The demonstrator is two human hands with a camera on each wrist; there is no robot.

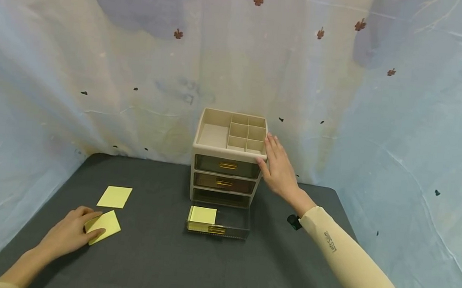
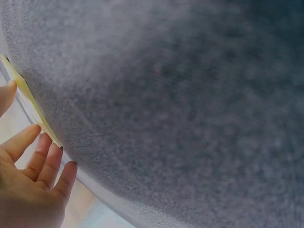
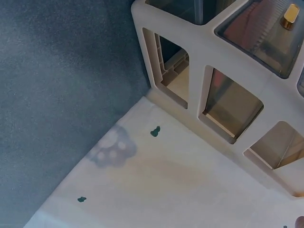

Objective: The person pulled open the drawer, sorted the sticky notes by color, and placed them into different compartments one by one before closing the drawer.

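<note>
My left hand [image 1: 67, 232] pinches a yellow sticky note pad [image 1: 108, 226] between thumb and fingers, low over the dark table at the left. In the left wrist view that pad [image 2: 32, 102] appears nearly edge-on. Just behind it lies another yellow sticky note pad [image 1: 115, 197]. A cream desktop drawer organizer [image 1: 230, 152] stands at the back middle. Its bottom drawer [image 1: 233, 218] is pulled out, with a yellow sticky note pad [image 1: 203, 215] in its left part. My right hand [image 1: 280, 171] rests, fingers extended, against the organizer's right side.
The organizer's upper two drawers [image 1: 212, 164] are closed, and its top has several compartments. A small black object [image 1: 293, 222] sits by the right wrist. Behind the dark table [image 1: 153, 257] hangs a patterned curtain [image 1: 238, 70].
</note>
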